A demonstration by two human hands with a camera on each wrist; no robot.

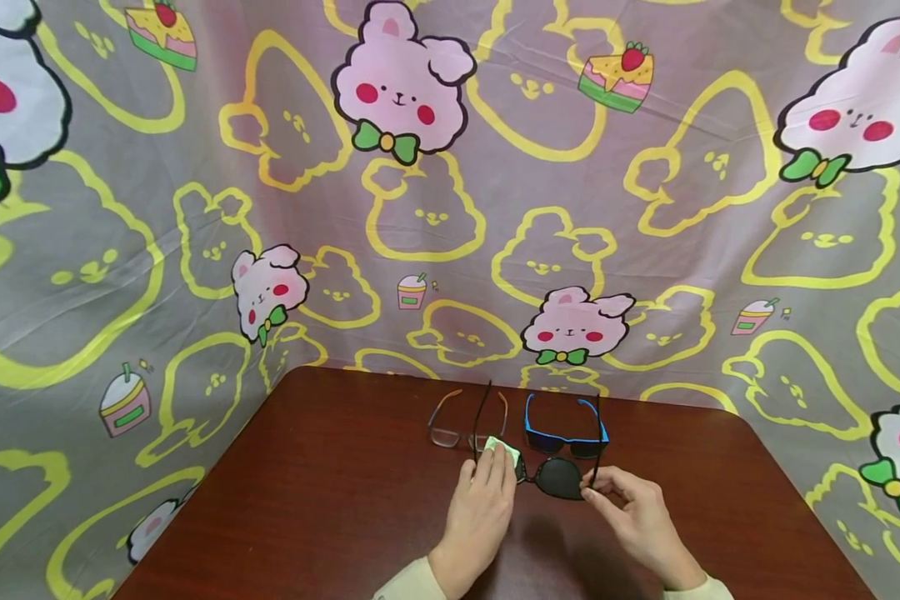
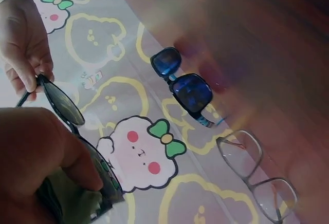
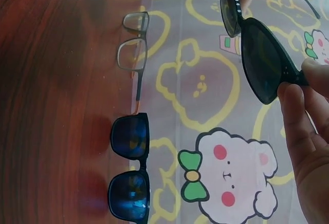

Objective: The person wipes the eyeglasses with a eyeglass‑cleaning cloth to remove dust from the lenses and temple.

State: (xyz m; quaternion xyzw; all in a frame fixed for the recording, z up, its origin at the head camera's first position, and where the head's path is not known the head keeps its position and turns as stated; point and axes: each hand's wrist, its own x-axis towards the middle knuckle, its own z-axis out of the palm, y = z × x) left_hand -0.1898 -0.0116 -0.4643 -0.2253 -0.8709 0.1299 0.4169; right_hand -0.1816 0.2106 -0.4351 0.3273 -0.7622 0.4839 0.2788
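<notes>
Black sunglasses [image 1: 560,478] are held up above the table between both hands, temples unfolded and pointing away. My left hand [image 1: 482,504] pinches a pale green cloth [image 1: 501,448] over the left lens, covering most of it. In the left wrist view the thumb lies along that lens, with the cloth [image 2: 77,203] bunched beneath. At the other end of the frame, my right hand [image 1: 633,512] pinches the corner by the hinge between thumb and fingers. The right lens [image 3: 261,59] is uncovered in the right wrist view.
Behind the hands, clear eyeglasses [image 1: 446,437] with orange temple tips and blue-framed sunglasses [image 1: 546,443] rest side by side on the brown table [image 1: 330,500], temples open. A curtain [image 1: 435,200] printed with cartoon rabbits hangs behind the table and along its sides.
</notes>
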